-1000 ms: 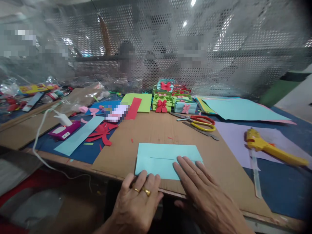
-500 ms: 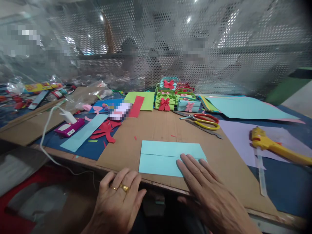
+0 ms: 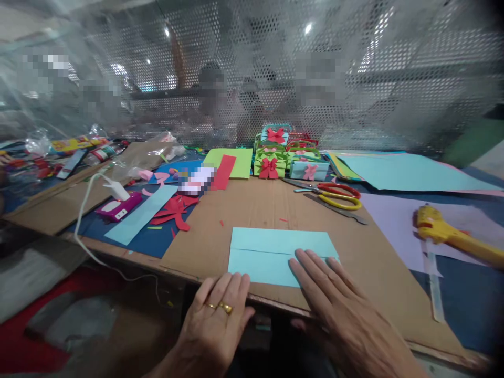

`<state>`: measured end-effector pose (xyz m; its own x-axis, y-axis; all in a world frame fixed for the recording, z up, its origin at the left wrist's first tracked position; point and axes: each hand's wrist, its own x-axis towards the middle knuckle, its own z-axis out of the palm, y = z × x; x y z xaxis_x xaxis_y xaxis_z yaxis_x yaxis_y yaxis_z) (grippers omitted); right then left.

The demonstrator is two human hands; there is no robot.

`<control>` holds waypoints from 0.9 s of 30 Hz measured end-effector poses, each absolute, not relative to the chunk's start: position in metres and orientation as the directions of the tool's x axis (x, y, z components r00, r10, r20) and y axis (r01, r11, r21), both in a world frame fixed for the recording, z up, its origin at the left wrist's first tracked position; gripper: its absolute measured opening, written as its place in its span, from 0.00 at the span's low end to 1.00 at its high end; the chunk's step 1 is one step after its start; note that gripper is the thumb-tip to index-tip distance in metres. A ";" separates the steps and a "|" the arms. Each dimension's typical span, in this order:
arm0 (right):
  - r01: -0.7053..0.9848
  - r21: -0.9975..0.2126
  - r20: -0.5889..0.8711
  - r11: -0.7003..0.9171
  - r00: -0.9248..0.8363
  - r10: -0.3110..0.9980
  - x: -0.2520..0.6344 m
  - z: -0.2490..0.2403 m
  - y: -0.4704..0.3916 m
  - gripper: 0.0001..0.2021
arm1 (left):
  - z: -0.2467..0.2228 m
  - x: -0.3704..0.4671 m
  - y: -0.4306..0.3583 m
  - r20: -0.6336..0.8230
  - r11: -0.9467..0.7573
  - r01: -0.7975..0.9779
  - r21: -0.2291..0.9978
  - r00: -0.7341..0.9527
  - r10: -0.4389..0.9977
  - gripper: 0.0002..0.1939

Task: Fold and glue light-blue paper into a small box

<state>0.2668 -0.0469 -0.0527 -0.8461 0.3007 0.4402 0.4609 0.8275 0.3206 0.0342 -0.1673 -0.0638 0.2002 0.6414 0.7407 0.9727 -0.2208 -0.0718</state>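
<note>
A light blue sheet of paper (image 3: 260, 265), folded with a flap line running across it, lies on the cardboard. My right hand (image 3: 334, 294) rests flat on the paper's right part, fingers stretched out and close together, the thumb low by the table edge. My left hand (image 3: 220, 312), with two gold-coloured rings, is at the table's front edge. Its fingertips touch or nearly touch the paper's lower left corner; the fingers are slightly bent, the thumb is apart, and nothing shows in it.
Scissors (image 3: 334, 197) with red and yellow handles lie behind the paper. At right is a yellow glue gun (image 3: 444, 228) on lilac paper. Small paper bags with bows (image 3: 271, 165) stand at the back. Red paper scraps (image 3: 173, 210) and a purple power adapter (image 3: 118, 206) lie left.
My left hand has moved right and slightly forward, to the paper's lower left corner. My right hand stays flat on the paper. The whole view has shifted slightly.
</note>
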 end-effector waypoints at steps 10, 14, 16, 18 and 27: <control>0.477 0.344 0.457 0.809 -0.837 0.300 0.266 -0.050 -0.050 0.29 | -0.049 0.010 -0.187 0.792 -0.126 0.990 0.057 0.032 0.610 0.08; 0.479 0.316 0.443 0.819 -0.838 0.319 0.264 -0.049 -0.052 0.30 | -0.034 0.025 -0.170 0.718 -0.240 0.971 0.018 0.154 0.679 0.21; 0.478 0.282 0.420 0.832 -0.841 0.341 0.263 -0.047 -0.053 0.32 | -0.035 0.032 -0.157 0.620 -0.323 0.945 -0.049 0.282 0.732 0.30; 0.479 0.236 0.400 0.845 -0.841 0.365 0.264 -0.045 -0.054 0.33 | -0.041 0.036 -0.146 0.547 -0.357 0.930 -0.089 0.345 0.763 0.36; 0.433 0.048 0.450 0.900 -0.814 0.368 0.252 -0.030 -0.072 0.30 | -0.063 0.033 -0.139 0.558 -0.364 0.924 -0.114 0.363 0.746 0.36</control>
